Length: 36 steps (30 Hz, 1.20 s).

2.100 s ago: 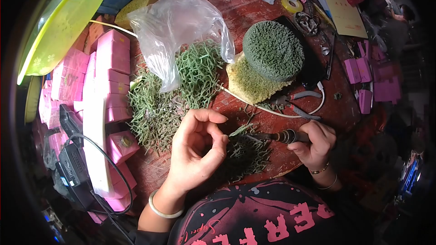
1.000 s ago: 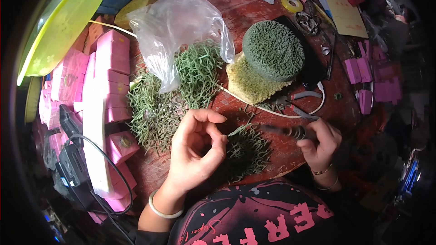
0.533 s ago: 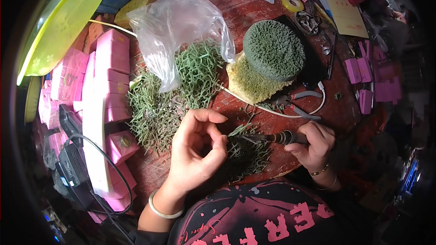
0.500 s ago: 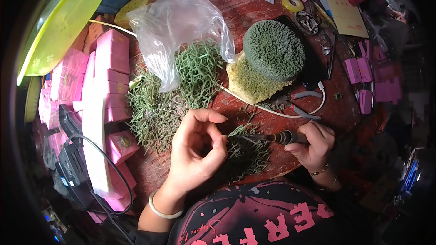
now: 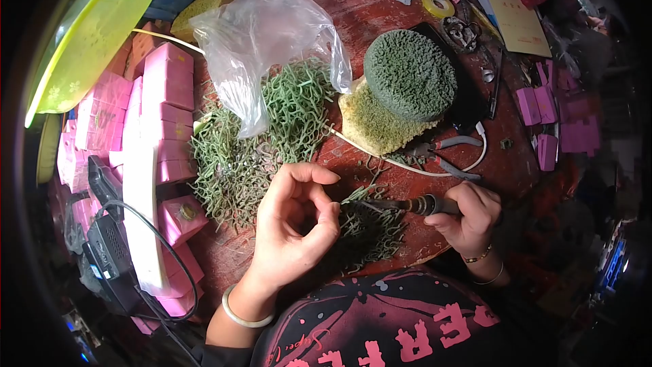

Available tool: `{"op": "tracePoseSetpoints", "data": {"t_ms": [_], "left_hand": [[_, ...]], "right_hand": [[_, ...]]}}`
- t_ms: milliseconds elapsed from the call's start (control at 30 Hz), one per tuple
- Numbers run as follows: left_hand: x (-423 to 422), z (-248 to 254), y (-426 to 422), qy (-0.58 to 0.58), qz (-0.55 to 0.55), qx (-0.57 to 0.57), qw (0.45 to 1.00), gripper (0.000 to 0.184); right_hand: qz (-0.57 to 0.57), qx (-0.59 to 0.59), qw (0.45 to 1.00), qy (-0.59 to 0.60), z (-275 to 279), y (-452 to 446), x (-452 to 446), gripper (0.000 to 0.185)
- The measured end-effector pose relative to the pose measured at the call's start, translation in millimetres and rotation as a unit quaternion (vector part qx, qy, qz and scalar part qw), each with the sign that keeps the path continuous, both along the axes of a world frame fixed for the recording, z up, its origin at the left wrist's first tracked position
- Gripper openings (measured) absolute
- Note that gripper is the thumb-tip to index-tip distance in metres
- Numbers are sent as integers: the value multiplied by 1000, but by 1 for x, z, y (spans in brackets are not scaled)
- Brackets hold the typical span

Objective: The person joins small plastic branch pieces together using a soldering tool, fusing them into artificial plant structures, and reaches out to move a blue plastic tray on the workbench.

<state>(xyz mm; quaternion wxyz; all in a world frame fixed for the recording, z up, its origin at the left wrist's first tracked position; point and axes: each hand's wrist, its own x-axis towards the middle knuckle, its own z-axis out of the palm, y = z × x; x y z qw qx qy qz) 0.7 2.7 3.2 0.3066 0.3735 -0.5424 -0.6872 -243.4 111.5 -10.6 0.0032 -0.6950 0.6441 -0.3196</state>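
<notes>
My left hand (image 5: 293, 221) is raised over the near part of the table, its thumb and a finger pinched together. Whatever sits in that pinch is too small to make out. My right hand (image 5: 470, 216) grips the dark handle of a soldering iron (image 5: 418, 205), whose thin tip points left, close to the left fingertips. Under the tip lies a dark green heap of small curled pieces (image 5: 373, 234). A larger pile of green curled pieces (image 5: 234, 170) spreads beyond the left hand, partly covered by a clear plastic bag (image 5: 272, 27).
A round green textured block (image 5: 411, 75) rests on a yellowish sponge (image 5: 373, 129). Pliers (image 5: 451, 156) and a white cable (image 5: 407, 165) lie nearby. Pink blocks (image 5: 170, 78) line the left side, beside a long white lamp (image 5: 142, 197). Yellow tape (image 5: 438, 4) lies at the back.
The soldering iron's tip has shifted very slightly near the left fingertips. Both hands otherwise stay in place.
</notes>
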Motion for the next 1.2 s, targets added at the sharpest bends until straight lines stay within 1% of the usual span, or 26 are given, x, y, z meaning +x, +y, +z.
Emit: {"op": "tracePoseSetpoints", "data": {"t_ms": [133, 200, 233, 267, 333, 367, 400, 467, 533, 567, 600, 667, 700, 733, 800, 833, 867, 900, 967, 1000, 1067, 1133, 1200], "left_hand": [[0, 1, 0, -4, -1, -6, 1000, 31], [-1, 2, 0, -2, -6, -9, 1000, 32], [-1, 2, 1, 0, -12, -12, 1000, 32], [1, -2, 2, 0, -27, -29, 999, 34], [3, -2, 1, -13, -94, -141, 985, 35], [1, 3, 0, -24, -121, -158, 980, 34], [-3, 6, 0, -19, -126, -200, 971, 31], [-2, 8, -3, -23, -136, -193, 972, 24], [2, 3, -5, -95, -60, -245, 963, 17], [1, -6, -5, -117, 32, -293, 948, 14], [0, -7, -5, -158, 110, -300, 934, 16], [4, 0, -11, -261, 167, -359, 881, 21], [4, 6, -12, -315, 167, -364, 860, 30], [5, 5, -14, -314, 170, -369, 858, 30], [7, 0, -21, -346, 138, -465, 803, 37], [6, -1, -20, -352, 134, -455, 807, 40], [6, 0, -18, -361, 131, -451, 805, 35], [5, -3, -14, -360, 136, -456, 802, 33], [5, 1, -19, -355, 153, -485, 784, 29], [4, 3, -20, -354, 157, -494, 779, 28], [5, 4, -19, -350, 155, -487, 785, 27], [5, 3, -16, -329, 153, -477, 800, 26], [6, 1, -16, -288, 144, -507, 800, 23]], "right_hand": [[1, 16, 1000, 0, 2, 1, -1, 55], [-33, -35, 998, -43, 3, 1, -1, 55], [-33, -35, 998, -43, 3, 1, -1, 55], [-58, -23, 997, -44, 5, 1, -3, 54], [-108, 3, 993, -46, 7, 1, -5, 51], [-133, 33, 989, -52, 7, 1, -5, 45], [-132, 32, 989, -53, 6, 1, -6, 45], [-125, 23, 991, -30, 4, -1, -9, 42], [-121, 12, 991, -51, 3, 1, -9, 43], [-124, 20, 990, -58, 3, 1, -9, 45], [-128, 27, 989, -65, 4, 1, -10, 46], [-130, 27, 990, -53, 2, 3, -12, 47], [-133, 29, 990, -41, 1, 3, -12, 49], [-132, 23, 990, -41, 0, 3, -12, 49], [-128, 18, 991, -43, -1, 2, -11, 50], [-125, 20, 991, -42, 0, 2, -11, 51], [-127, 7, 991, -49, 0, 0, -9, 51], [-131, 19, 990, -50, 0, 4, -7, 52], [-127, 3, 990, -56, 0, -1, -8, 54], [-122, 26, 992, -19, 2, 1, -12, 50], [-119, 26, 993, -6, 7, -1, -11, 50], [-116, 18, 993, -18, 11, -3, -8, 47], [-135, 14, 991, -21, 19, -4, -6, 45]]}}
